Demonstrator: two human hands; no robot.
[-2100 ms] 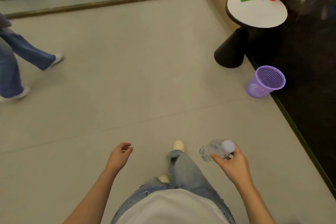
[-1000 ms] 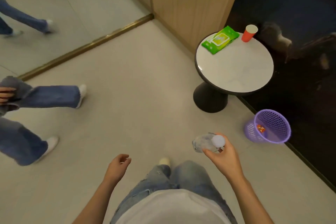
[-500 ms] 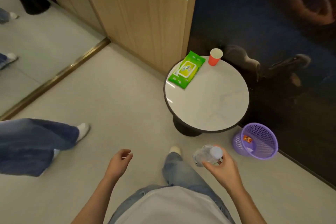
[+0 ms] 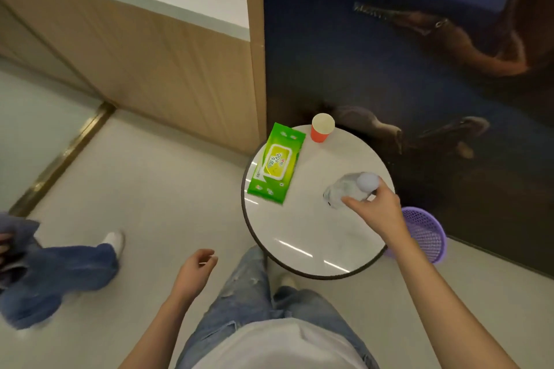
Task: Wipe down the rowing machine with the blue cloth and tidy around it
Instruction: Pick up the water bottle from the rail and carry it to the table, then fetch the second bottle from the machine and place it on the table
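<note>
**Step in hand:** tidying around the machine. The right hand gripped a clear plastic bottle just below its pale cap, fingers and thumb curled round it. It held the bottle tilted over the right part of the round white table. Whether the bottle touched the top could not be told. The left hand hung low beside the left thigh, fingers loosely curled, holding nothing.

**Task items:** the rowing machine was not in view. A blue-grey cloth showed at the left edge, held by a 2nd person in jeans. Whether it was the task's blue cloth could not be told.

**Surroundings:** 1 green wipes pack lay at the table's left rim. 1 orange paper cup stood upright at the far rim. Both were apart from the bottle. A purple mesh bin stood on the floor just beside the table, past the right forearm.

**Next move, as judged:** either stand the bottle on the bare middle of the top, or carry it on to the bin. Setting it down would call for righting the bottle first. It should then be lowered until the base sits flat before the fingers let go, since a tilted release would likely let it roll toward the rim.

**Change against the frame 0.5 s before:** the right hand had been low, short of the table's near rim, and had since come forward over the top. The left hand kept the same posture
</note>
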